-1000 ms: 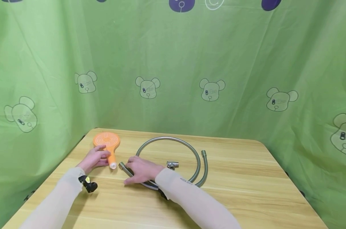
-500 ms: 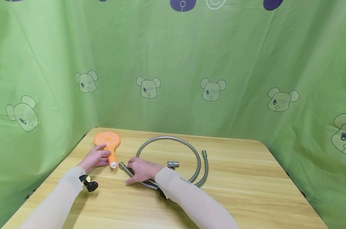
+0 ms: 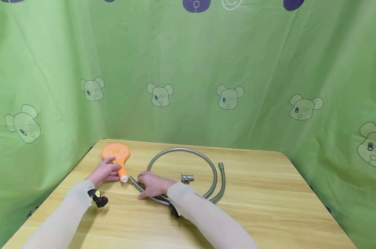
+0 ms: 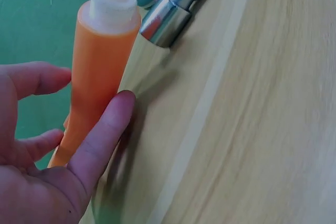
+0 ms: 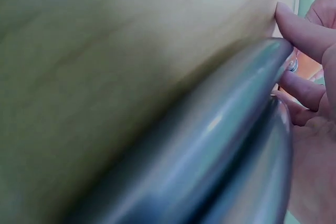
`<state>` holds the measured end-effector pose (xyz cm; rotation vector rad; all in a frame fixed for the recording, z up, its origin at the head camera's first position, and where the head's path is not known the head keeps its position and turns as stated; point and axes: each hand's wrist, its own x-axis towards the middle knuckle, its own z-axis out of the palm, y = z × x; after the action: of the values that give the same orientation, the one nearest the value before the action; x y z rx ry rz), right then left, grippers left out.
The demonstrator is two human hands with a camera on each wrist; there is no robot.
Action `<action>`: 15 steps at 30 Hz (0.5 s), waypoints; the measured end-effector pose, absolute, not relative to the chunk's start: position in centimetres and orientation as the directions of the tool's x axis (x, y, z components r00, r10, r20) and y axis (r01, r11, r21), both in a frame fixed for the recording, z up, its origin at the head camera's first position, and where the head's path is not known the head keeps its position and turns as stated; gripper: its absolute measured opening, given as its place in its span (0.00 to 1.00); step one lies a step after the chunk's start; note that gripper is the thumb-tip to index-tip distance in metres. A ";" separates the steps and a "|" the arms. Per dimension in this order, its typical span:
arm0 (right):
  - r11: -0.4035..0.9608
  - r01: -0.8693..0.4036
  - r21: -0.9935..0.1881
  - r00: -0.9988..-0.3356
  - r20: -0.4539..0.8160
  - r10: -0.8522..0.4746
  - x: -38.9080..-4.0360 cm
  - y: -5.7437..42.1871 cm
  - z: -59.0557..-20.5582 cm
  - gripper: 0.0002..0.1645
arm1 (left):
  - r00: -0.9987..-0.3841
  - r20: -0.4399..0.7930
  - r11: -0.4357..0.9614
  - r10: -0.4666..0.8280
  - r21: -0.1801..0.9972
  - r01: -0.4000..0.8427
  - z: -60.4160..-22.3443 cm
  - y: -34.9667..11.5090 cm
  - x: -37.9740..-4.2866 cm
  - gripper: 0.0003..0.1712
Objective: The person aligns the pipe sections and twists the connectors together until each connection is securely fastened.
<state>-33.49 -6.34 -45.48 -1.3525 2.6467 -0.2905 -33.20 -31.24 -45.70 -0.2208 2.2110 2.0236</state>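
Observation:
In the head view an orange shower head (image 3: 115, 152) lies at the table's left, spray face up. My left hand (image 3: 103, 172) holds its handle, the thumb on one side and fingers on the other. A whitish collar (image 4: 113, 4) tops the handle in the left wrist view, close beside the metal end fitting (image 4: 165, 23) of the shower hose (image 3: 215, 172). That grey hose lies in a loop, and my right hand (image 3: 155, 184) grips it just behind this fitting. Two hose strands (image 5: 210, 124) run side by side under the right wrist.
A small chrome tee fitting (image 3: 186, 178) lies inside the hose loop. The hose's other end (image 3: 221, 166) points away at the right. Green curtain (image 3: 188, 117) with bear prints surrounds the wooden table (image 3: 269, 193) at the back and sides.
The shower head's handle end has swung slightly right, narrowing the gap to the hose fitting. The right hand stays almost still on the hose.

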 end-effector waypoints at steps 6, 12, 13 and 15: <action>0.566 -0.784 -0.254 -0.576 -0.044 -0.817 -33.4 -6.3 -45.6 0.34 | -0.976 -0.216 0.072 -0.023 0.973 -0.217 -45.8 -30.5 -33.4 0.55; 0.567 -0.781 -0.262 -0.577 -0.043 -0.816 -33.3 -6.3 -45.6 0.29 | -0.973 -0.223 0.084 -0.063 0.970 -0.228 -45.7 -30.0 -33.7 0.55; 0.569 -0.777 -0.268 -0.580 -0.044 -0.814 -33.3 -6.2 -45.6 0.28 | -0.972 -0.224 0.089 -0.069 0.969 -0.230 -45.6 -29.9 -33.8 0.55; 0.571 -0.772 -0.278 -0.584 -0.043 -0.811 -33.2 -6.1 -45.5 0.25 | -0.972 -0.222 0.102 -0.072 0.968 -0.228 -45.6 -29.9 -33.9 0.54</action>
<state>-33.24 -6.14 -45.54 -1.3393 2.6352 -0.3443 -33.89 -29.92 -45.56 -0.3075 2.2405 2.0066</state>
